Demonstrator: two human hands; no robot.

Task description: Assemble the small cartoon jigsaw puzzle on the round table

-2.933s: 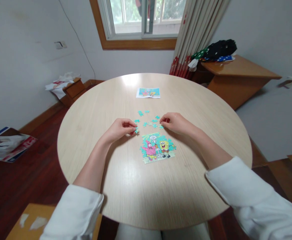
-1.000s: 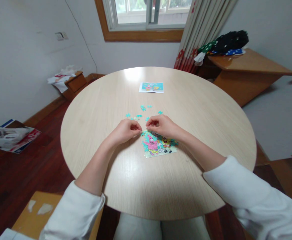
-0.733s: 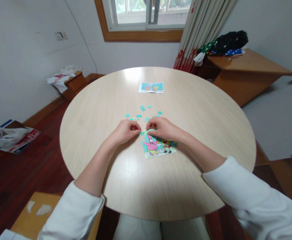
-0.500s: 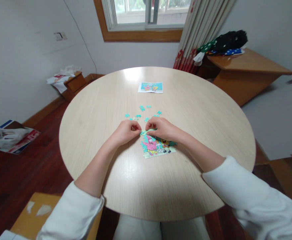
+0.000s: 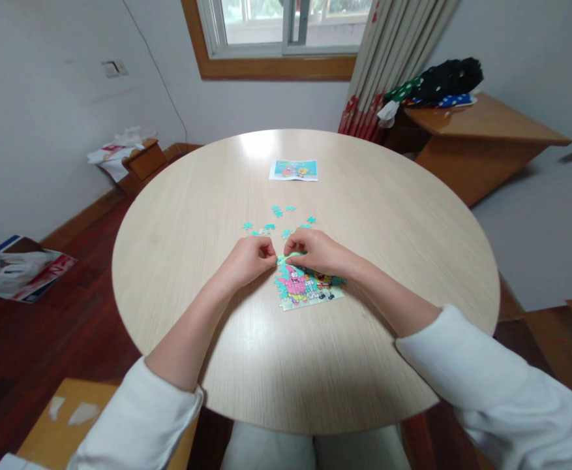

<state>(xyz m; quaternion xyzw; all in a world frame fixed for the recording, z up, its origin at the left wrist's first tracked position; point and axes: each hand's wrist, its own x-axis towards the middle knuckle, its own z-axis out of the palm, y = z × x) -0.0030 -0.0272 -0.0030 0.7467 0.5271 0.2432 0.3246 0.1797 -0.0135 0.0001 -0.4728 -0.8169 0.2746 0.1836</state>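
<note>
White walls (image 5: 45, 130), dark red floor (image 5: 90, 307), bright wood-framed window (image 5: 254, 25), pale curtain (image 5: 396, 46), round wooden table (image 5: 192, 215), brown side desk (image 5: 491, 124)

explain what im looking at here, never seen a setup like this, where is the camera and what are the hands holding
There's no machine: a person's bare left hand and right hand do the work. The view comes from a camera worn on the head, looking forward and down. On the round table lies a partly built cartoon jigsaw, with loose pieces beyond it and a printed picture farther back. Both hands' fingertips meet at the jigsaw's far left corner; whether either grip pinches a piece is too small to tell.
</note>
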